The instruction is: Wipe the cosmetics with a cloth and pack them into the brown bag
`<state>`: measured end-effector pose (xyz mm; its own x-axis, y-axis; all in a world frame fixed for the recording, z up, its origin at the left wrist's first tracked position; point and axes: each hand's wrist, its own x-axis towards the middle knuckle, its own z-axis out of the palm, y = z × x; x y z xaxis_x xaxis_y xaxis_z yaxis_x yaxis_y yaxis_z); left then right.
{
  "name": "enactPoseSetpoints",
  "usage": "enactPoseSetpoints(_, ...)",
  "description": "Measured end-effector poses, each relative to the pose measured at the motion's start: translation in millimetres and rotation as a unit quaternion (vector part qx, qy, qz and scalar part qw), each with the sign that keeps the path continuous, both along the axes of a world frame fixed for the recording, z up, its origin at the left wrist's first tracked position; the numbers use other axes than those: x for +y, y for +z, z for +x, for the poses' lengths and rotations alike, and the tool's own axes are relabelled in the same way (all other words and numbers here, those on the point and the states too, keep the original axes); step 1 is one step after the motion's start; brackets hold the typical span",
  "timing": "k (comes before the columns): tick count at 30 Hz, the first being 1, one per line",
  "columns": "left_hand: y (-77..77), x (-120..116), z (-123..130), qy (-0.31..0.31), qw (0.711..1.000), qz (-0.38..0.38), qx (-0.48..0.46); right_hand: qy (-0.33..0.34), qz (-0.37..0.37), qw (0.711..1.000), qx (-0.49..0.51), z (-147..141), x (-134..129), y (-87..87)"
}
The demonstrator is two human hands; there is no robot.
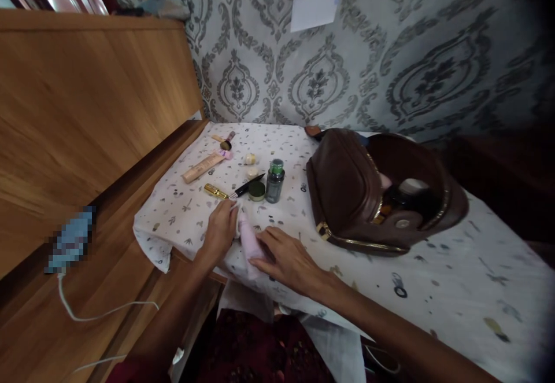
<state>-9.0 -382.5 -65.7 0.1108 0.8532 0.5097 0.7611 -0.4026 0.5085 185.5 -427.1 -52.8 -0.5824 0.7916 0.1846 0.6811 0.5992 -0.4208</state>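
My right hand (284, 256) is closed around a pale pink tube (250, 237) near the table's front edge. Beside it, my left hand (221, 227) has its fingers pinched together over a thin white thing, perhaps tissue or cloth, mostly hidden by the fingers. Just beyond the left hand lie a gold tube (215, 191) and a slim black pen-like item (248, 186). A round dark-lidded jar (256, 191) and an upright dark bottle with a green top (275, 180) stand farther right.
An open brown leather bag (342, 192) with items inside sits on the right of the cloth-covered table (299, 224). A beige tube (202, 167), a brush (226, 144) and small jars (250, 159) lie at the back left. A wooden cabinet (99, 82) borders the left.
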Motion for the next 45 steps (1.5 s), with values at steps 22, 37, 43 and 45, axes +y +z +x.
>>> enactPoseSetpoints(22, 32.9, -14.8, 7.2, -0.099, 0.995, 0.004, -0.014, 0.013, -0.018, 0.996, 0.085, 7.0, 55.8, -8.2)
enactPoseSetpoints(37, 5.4, -9.7, 20.2, -0.039, 0.95, 0.078, 0.3, -0.107, -0.033, 0.987, 0.111, -0.9, 41.4, -15.8)
enactPoseSetpoints(43, 8.0, -1.6, -31.9, -0.004, 0.945, 0.07, 0.319, -0.09, -0.013, 0.99, 0.108, 2.5, 41.0, -17.8)
enactPoseSetpoints(45, 6.4, -0.5, -47.5, 0.009, 0.944, 0.076, 0.32, -0.087, -0.004, 0.99, 0.108, 3.6, 40.5, -18.6)
